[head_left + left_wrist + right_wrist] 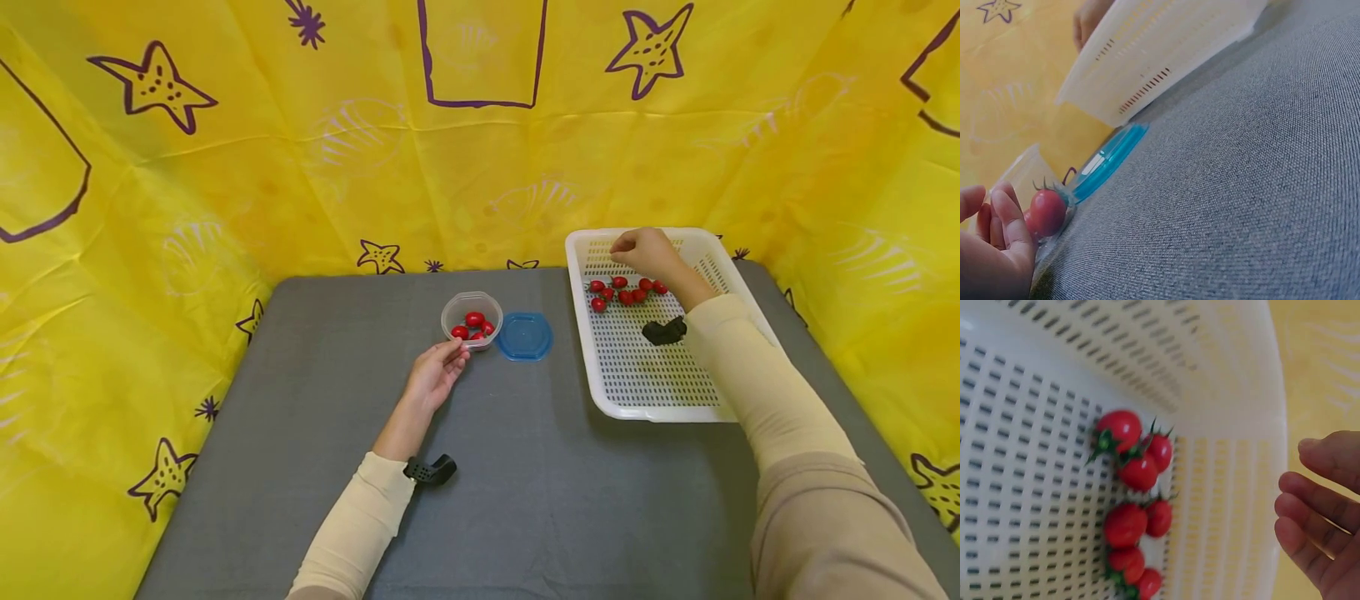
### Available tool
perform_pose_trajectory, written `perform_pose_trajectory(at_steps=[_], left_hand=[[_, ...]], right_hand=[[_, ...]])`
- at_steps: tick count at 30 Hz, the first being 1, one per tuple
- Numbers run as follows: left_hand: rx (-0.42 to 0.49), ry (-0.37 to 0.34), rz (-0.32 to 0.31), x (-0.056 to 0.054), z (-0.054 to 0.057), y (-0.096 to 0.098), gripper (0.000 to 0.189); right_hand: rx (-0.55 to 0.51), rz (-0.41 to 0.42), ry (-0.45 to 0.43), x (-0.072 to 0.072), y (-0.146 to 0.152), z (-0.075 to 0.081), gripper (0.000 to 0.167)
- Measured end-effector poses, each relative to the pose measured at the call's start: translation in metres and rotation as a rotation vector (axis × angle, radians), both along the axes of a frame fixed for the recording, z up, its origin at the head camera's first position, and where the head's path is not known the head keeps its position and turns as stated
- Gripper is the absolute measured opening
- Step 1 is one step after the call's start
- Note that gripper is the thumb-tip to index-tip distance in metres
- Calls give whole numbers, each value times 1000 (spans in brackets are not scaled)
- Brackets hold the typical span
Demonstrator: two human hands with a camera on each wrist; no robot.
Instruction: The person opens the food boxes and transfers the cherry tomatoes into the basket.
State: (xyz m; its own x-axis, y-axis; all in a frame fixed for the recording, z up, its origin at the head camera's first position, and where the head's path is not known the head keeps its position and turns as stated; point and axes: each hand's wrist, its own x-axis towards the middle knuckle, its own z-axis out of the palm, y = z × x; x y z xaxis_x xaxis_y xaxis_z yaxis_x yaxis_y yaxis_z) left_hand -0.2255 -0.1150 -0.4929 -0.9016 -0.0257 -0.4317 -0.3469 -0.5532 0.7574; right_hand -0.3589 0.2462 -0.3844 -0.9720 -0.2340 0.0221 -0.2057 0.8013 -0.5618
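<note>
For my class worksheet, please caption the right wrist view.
Red tomatoes in a white slotted basket, the right hand at the picture's right edge.

Tub, clear, upright, uncovered; red tomatoes inside. Basket, white, perforated, at right; more tomatoes at far end.

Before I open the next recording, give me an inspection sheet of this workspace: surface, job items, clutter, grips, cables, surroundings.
Surface: grey table, fabric-like texture.
Job items: uncovered clear tub holding some tomatoes; blue lid lying beside it; white perforated basket holding more tomatoes.
Clutter: nothing seen.
Left grip: at the tub's near rim; whether it pinches is unclear.
Right grip: raised near the basket's far rim, holding nothing visible.
Cables: nothing seen.
Surroundings: yellow printed cloth behind and on both sides.
</note>
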Motion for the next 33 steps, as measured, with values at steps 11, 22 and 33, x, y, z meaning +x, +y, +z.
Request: perform_pose_trajectory(at_steps=[11, 22, 33], left_hand=[[7, -7, 2, 0, 0, -2, 12], [-1, -5, 6, 1, 1, -1, 10], [-8, 6, 14, 0, 0, 0, 15]], right_hand=[[-5, 95, 14, 0, -44, 18, 23], [40, 210, 29, 4, -91, 32, 24], [105, 332, 102, 5, -133, 39, 21]])
